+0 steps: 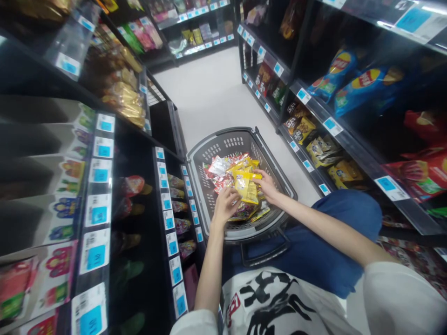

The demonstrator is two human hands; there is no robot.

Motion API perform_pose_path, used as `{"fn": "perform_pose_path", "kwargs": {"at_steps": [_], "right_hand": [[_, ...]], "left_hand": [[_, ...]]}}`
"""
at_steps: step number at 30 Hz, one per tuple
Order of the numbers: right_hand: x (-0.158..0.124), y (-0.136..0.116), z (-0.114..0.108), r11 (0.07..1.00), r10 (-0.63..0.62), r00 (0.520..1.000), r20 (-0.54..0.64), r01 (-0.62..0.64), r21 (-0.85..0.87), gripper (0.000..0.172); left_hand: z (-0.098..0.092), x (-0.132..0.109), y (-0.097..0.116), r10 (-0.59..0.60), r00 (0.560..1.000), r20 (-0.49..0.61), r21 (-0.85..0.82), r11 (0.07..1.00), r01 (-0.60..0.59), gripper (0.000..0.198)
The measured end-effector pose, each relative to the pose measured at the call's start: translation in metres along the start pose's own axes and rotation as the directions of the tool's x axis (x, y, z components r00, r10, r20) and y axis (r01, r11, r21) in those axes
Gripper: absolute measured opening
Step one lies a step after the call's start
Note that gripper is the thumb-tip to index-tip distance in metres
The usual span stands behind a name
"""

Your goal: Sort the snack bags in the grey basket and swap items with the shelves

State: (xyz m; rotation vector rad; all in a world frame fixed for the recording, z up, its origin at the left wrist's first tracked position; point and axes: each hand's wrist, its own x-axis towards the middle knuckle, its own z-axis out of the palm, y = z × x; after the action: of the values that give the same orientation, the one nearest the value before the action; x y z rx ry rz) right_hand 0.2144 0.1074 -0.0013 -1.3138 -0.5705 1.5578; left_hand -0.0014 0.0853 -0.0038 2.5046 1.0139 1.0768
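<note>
A grey plastic shopping basket (227, 135) stands on the floor in front of my knees. Inside it lies a heap of small snack bags, among them red-and-white bags (220, 165) and more yellow ones. Over the heap, a yellow snack packet (246, 187) is between my two hands. My right hand (267, 186) pinches its right edge, thumb and fingers closed. At the packet's lower left edge, my left hand (226, 204) has its fingers curled in against it; their tips are partly hidden.
Shelves with price tags (99, 214) rise close on the left. On the right, shelves carry blue chip bags (363, 86), red bags (419, 172) and yellow snack bags (344, 173). Pale floor (209, 93) runs ahead to a far shelf (202, 46). The basket handle (267, 256) is folded toward me.
</note>
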Motion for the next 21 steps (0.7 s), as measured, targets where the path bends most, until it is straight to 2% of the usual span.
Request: {"fn": "perform_pose_path", "kwargs": {"at_steps": [3, 10, 13, 15, 18, 21], "right_hand": [[-0.0002, 0.0011, -0.0002, 1.000, -0.010, 1.000, 0.003, 0.010, -0.014, 0.062], [0.0023, 0.0065, -0.0014, 1.000, 0.004, 0.999, 0.035, -0.003, -0.021, 0.045], [0.0025, 0.0058, -0.0015, 1.000, -0.002, 0.999, 0.053, 0.001, 0.014, 0.040], [0.0018, 0.0040, -0.0017, 0.999, -0.009, 0.997, 0.071, 0.006, 0.039, 0.042], [0.0006, 0.0008, -0.0019, 0.999, -0.034, 0.995, 0.091, 0.031, 0.040, 0.045], [0.0000, -0.0014, -0.0003, 0.994, -0.112, 0.992, 0.054, 0.113, -0.006, 0.039]], "left_hand": [[0.0003, -0.0010, 0.0038, -0.005, 1.000, -0.012, 0.006, 1.000, 0.005, 0.003], [0.0018, -0.0007, 0.0070, -0.020, 1.000, -0.024, -0.013, 1.000, 0.019, 0.007], [0.0027, -0.0018, 0.0063, -0.082, 0.995, -0.056, -0.056, 0.995, 0.079, 0.008], [0.0028, -0.0032, 0.0066, -0.167, 0.981, -0.094, -0.094, 0.983, 0.158, 0.009], [0.0020, -0.0050, 0.0082, -0.359, 0.915, -0.186, -0.157, 0.930, 0.332, 0.013], [0.0003, -0.0058, 0.0084, -0.561, 0.786, -0.261, -0.252, 0.825, 0.506, 0.020]]}}
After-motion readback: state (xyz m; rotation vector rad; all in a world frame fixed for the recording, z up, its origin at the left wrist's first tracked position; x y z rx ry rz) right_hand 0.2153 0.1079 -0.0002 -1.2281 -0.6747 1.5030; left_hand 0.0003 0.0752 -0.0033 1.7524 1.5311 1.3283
